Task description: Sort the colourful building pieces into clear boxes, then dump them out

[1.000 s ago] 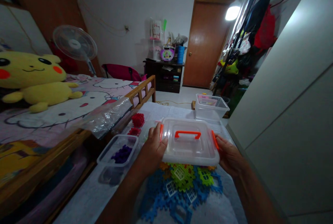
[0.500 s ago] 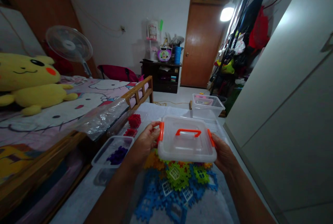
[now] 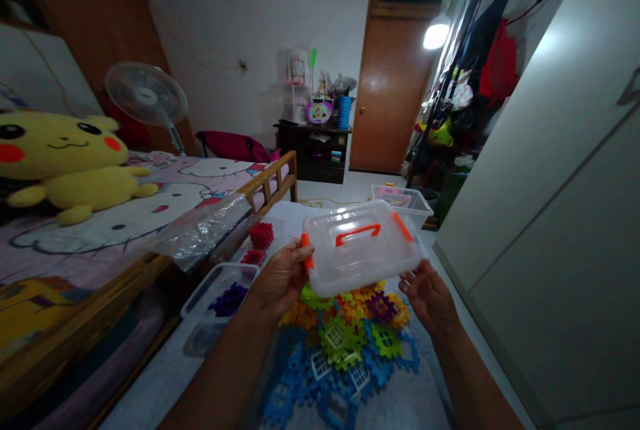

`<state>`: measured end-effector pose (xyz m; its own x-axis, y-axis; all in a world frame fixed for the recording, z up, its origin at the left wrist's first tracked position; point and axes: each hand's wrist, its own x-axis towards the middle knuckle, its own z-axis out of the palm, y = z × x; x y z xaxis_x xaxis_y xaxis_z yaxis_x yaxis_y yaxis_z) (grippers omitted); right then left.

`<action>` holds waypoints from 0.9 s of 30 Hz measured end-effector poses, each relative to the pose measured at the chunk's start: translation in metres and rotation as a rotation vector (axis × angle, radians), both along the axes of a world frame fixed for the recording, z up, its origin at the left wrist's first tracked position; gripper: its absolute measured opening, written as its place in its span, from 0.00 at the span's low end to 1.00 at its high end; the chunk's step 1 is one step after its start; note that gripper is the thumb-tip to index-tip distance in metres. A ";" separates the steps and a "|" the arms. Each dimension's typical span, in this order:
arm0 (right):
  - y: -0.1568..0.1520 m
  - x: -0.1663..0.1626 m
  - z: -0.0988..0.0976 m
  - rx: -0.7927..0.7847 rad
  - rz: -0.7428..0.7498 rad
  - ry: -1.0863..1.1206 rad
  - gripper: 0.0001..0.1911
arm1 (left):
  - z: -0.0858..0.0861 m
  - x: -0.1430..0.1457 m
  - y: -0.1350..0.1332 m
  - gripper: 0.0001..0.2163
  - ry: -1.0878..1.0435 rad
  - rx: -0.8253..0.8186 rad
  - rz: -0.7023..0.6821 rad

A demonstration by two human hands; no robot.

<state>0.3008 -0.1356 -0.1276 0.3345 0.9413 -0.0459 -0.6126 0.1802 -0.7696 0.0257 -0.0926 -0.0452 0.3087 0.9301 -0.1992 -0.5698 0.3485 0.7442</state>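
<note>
My left hand (image 3: 286,277) grips the left end of a translucent plastic box lid (image 3: 365,257) at its orange clip. The lid is tilted, its right end raised, with an orange handle on top and a second orange clip at the right. My right hand (image 3: 427,293) is open below the lid's right corner, fingers apart and turned upward; whether a fingertip touches the lid I cannot tell. Beneath the lid lies a pile of notched plastic building pieces (image 3: 345,343) in blue, green, orange and purple. The lid hides the back of the pile.
At left stands a clear box (image 3: 220,290) holding purple pieces, with red pieces (image 3: 261,235) behind it. Another clear box (image 3: 425,207) is at the table's far right. A wooden bed rail (image 3: 265,183) borders the left side; a pale cabinet (image 3: 540,217) rises at right.
The lid's right end has swung up and away, tilting the lid. My right hand has let go of the right clip and dropped just below, while my left hand keeps its hold.
</note>
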 end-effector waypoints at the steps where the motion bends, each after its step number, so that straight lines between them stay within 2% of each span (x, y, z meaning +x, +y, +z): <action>1: 0.001 0.003 -0.005 -0.023 -0.024 -0.023 0.17 | 0.002 0.003 0.002 0.06 -0.052 -0.053 0.062; 5: 0.006 0.014 -0.023 -0.146 -0.126 -0.125 0.21 | 0.013 0.020 0.015 0.07 -0.213 -0.223 0.284; 11: 0.009 0.021 -0.038 -0.195 -0.176 -0.153 0.21 | 0.011 0.057 0.050 0.08 -0.319 -0.233 0.372; 19: 0.008 0.029 -0.047 -0.175 -0.178 -0.081 0.19 | -0.021 0.102 0.112 0.07 -0.327 -0.284 0.446; 26: 0.010 0.028 -0.050 -0.183 -0.171 -0.103 0.19 | -0.048 0.117 0.139 0.02 -0.333 -0.299 0.499; 27: 0.010 0.028 -0.050 -0.182 -0.174 -0.106 0.19 | -0.050 0.121 0.143 0.06 -0.329 -0.303 0.501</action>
